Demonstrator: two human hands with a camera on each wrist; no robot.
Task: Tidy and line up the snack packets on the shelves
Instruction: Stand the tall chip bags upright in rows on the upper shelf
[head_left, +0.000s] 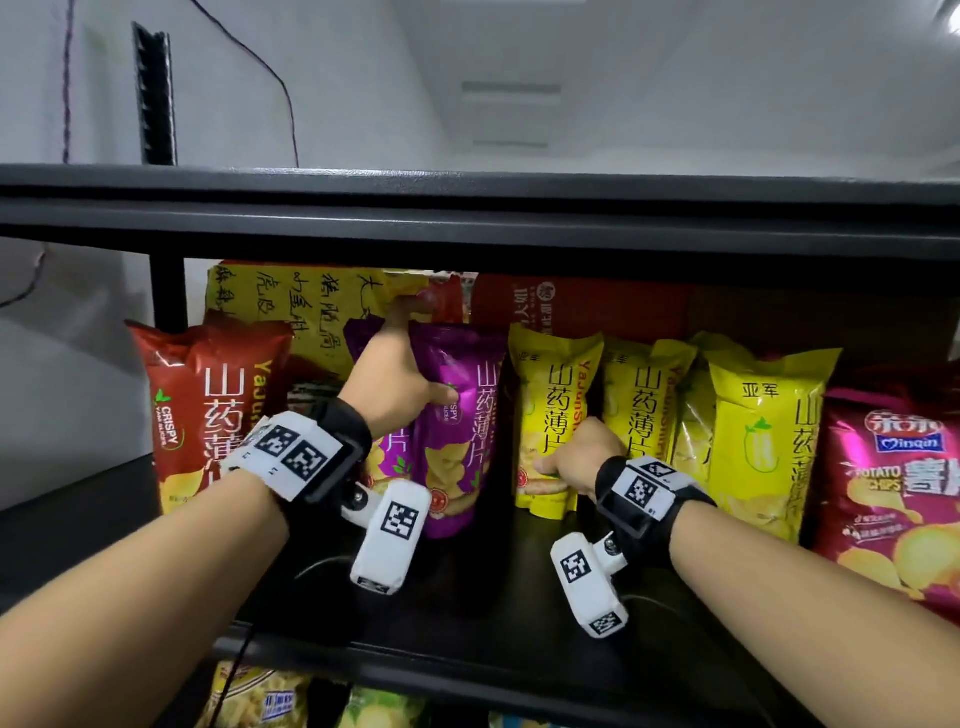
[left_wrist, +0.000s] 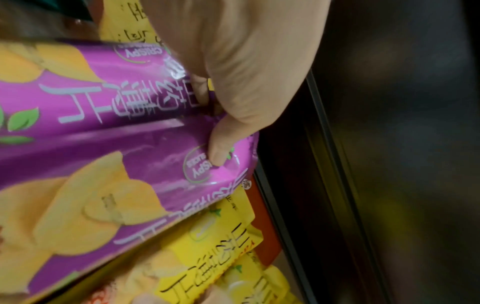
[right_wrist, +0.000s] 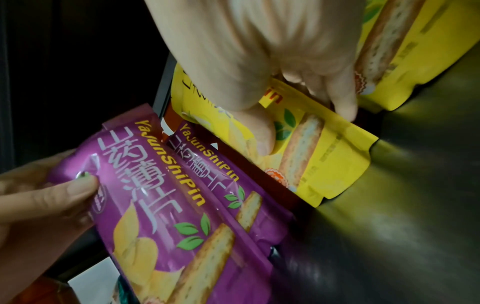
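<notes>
On the black shelf (head_left: 519, 597), snack packets stand in a row: a red one (head_left: 208, 395) at the left, yellow ones in the middle, a pink chip bag (head_left: 893, 483) at the right. Left hand (head_left: 395, 379) grips the top of the purple packet (head_left: 462, 415), thumb (left_wrist: 221, 148) on its front. Right hand (head_left: 582, 457) pinches the lower part of the neighbouring yellow packet (head_left: 556, 395), thumb (right_wrist: 259, 133) on its face.

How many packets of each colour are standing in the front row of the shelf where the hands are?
Red packet: 1
Purple packets: 2
Yellow packets: 3
Pink packet: 1
Total: 7 in plain view
</notes>
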